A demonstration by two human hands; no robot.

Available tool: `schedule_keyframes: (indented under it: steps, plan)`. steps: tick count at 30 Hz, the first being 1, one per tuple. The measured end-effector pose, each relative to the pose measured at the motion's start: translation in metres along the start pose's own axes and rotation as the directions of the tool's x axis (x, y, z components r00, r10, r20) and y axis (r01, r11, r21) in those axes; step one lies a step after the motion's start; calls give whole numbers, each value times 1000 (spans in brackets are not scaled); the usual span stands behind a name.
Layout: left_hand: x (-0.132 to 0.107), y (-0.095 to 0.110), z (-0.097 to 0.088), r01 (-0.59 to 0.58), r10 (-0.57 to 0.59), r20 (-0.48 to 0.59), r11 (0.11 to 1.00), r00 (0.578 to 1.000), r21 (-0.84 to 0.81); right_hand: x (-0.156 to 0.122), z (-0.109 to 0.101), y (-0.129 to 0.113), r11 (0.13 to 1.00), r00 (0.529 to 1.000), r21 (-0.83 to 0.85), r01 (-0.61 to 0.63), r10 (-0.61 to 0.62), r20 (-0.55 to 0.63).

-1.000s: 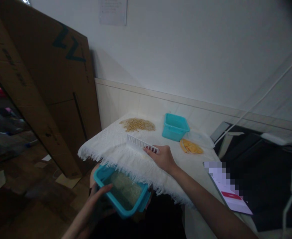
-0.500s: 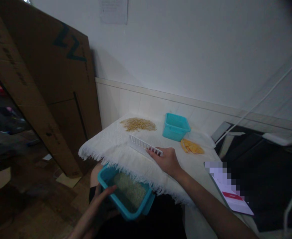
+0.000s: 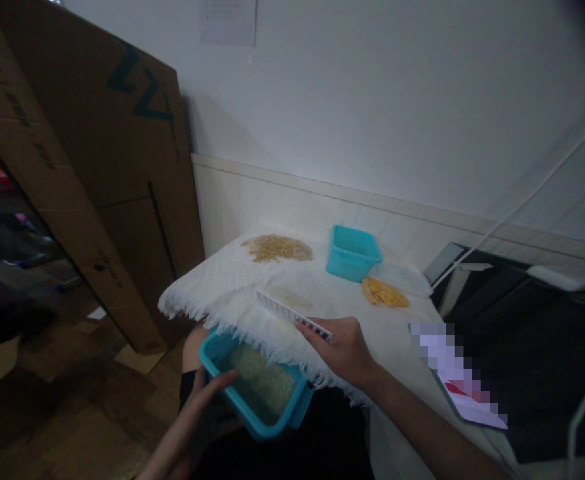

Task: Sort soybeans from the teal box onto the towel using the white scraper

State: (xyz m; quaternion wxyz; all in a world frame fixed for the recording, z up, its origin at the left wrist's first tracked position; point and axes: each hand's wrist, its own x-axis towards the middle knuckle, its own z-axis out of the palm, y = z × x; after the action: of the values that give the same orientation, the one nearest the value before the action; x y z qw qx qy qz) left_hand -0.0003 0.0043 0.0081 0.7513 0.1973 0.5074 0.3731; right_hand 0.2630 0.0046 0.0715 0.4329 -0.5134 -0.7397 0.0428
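Observation:
My left hand is closed on the near left side of a teal plastic tub, its thumb over the rim. The tub is tilted below the table's fringed edge, above my lap, and pale rice-like grains lie in it. My right hand grips one end of a white slotted plastic strip, low over the white cloth. Just behind the strip is a thin patch of pale grains. Farther back, a heap of yellowish beans rests on the cloth.
A second teal tub stands at the back right of the table, with a folded yellow cloth beside it. A partly blurred-out paper lies at the right edge. Tall cardboard stands to the left.
My right hand and the white strip have moved toward me and slightly right. The pale grain patch behind the strip now shows clearly. My left hand and the tub have barely moved.

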Motion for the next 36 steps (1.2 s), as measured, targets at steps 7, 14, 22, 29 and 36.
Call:
schedule_keyframes:
  steps: [7, 14, 22, 29, 36]
  plan:
    - [1, -1, -2, -29, 30, 8, 999, 1000, -21, -11, -26, 7, 989, 997, -147, 4, -16, -81]
    - [1, -3, -1, -19, 19, 18, 1000, 1000, -20, -32, -20, -2, 977, 985, -168, 130, -146, -90]
    - [2, 0, -1, -5, 5, 1, 1000, 1000, 7, -40, -38, -14, 952, 982, -298, 72, -121, -147]
    - [-2, -7, 4, -36, 36, 20, 999, 999, 14, -55, -33, -37, 945, 975, -283, 166, -200, -95]
    - [-7, -4, 5, -44, 44, 19, 998, 999, 39, -51, -25, -54, 949, 967, -216, 228, -247, -63]
